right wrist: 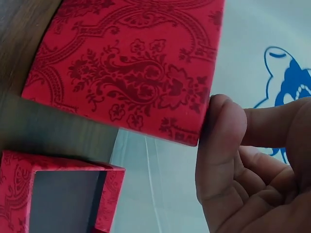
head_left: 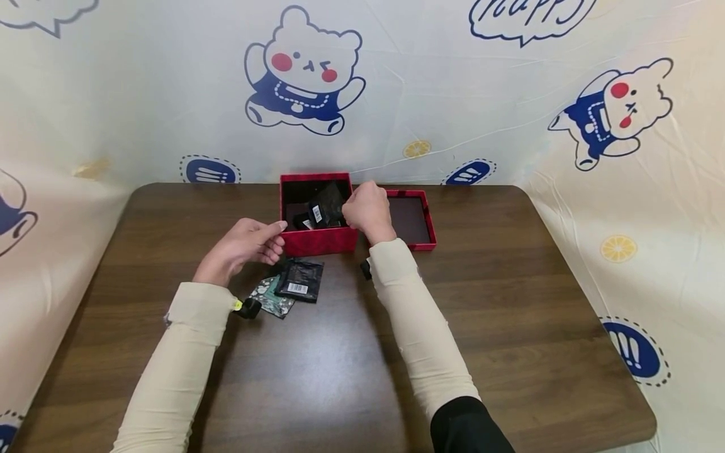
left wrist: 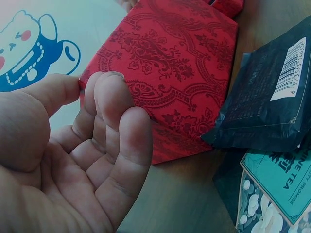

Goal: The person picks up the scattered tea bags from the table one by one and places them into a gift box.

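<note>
A red box (head_left: 320,241) with a dark floral pattern stands at the table's back edge, its top uncovered. Several black packets (head_left: 328,202) lie inside it. My left hand (head_left: 243,245) pinches the rim of its left wall between thumb and fingers. On the opposite side, my right hand (head_left: 368,207) pinches the right wall's rim with thumb and index finger. In front of the box, a black packet (head_left: 302,278) with a barcode partly covers a green-and-white patterned packet (head_left: 272,297), whose label reads "TEA" in the left wrist view.
Just right of the box lies its red lid (head_left: 423,246), dark inside face up, partly hidden by my right hand. The brown wooden table (head_left: 510,302) has rounded corners. A printed cloth (head_left: 430,82) hangs close behind it and along the sides.
</note>
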